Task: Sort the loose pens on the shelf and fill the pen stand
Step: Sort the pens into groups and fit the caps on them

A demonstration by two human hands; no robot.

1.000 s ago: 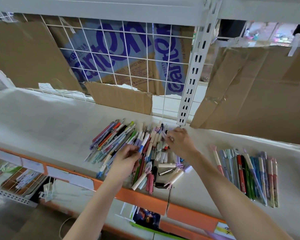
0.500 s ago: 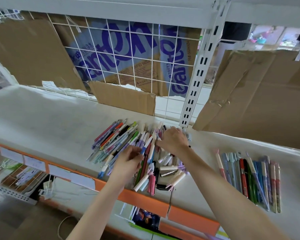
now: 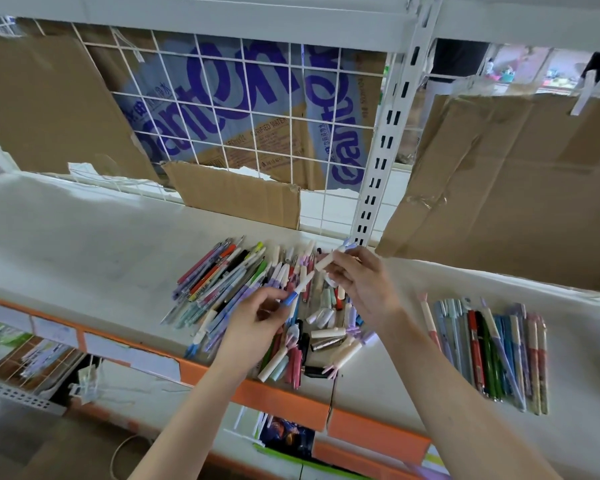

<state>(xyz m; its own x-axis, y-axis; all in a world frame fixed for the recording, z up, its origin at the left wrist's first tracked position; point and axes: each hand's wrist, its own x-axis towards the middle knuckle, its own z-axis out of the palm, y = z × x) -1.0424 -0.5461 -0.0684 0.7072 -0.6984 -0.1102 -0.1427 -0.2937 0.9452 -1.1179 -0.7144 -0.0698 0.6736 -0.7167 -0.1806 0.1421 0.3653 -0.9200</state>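
Note:
A loose heap of pens (image 3: pixel 243 292) in many colours lies on the white shelf (image 3: pixel 84 244), near its orange front edge. My left hand (image 3: pixel 257 320) pinches a white pen with a blue grip (image 3: pixel 297 291) just above the heap. My right hand (image 3: pixel 364 282) holds a cream-white pen (image 3: pixel 329 260) lifted over the heap's far side. A second, tidier row of pens (image 3: pixel 492 348) lies side by side to the right. No pen stand shows in this view.
A white slotted upright (image 3: pixel 378 161) and a wire grid (image 3: pixel 257 116) stand behind the heap, backed by cardboard sheets (image 3: pixel 506 188). The shelf's orange lip (image 3: pixel 284 400) carries price labels. A lower shelf with more goods sits below.
Both hands have lifted out of the heap. The right hand now holds a cream-white pen raised, and the left hand has picked up a white and blue pen.

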